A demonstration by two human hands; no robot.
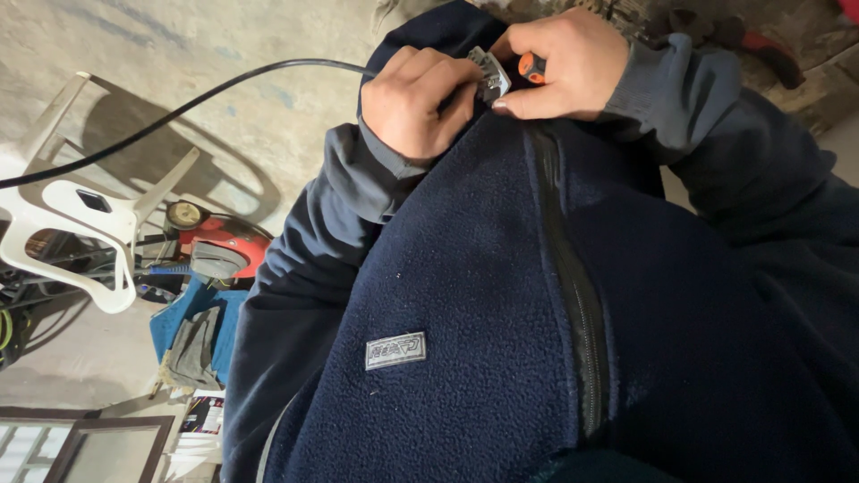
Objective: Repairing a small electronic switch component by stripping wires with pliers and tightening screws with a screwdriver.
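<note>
My left hand point(416, 103) grips a small grey plug-like part point(490, 76) on the end of a black cable point(179, 112) that runs off to the left. Close beside it, my right hand point(564, 67) is closed round a tool with an orange handle point(532, 65), its tip hidden at the grey part. Both hands are held against the chest of my dark blue fleece jacket point(501, 295), which fills most of the view.
A white plastic chair point(85, 210) stands at the left on the concrete floor. Behind it sit a red machine with a round gauge point(219, 237) and a blue surface with a grey rag point(192, 344). A dark-framed window pane point(98, 447) lies bottom left.
</note>
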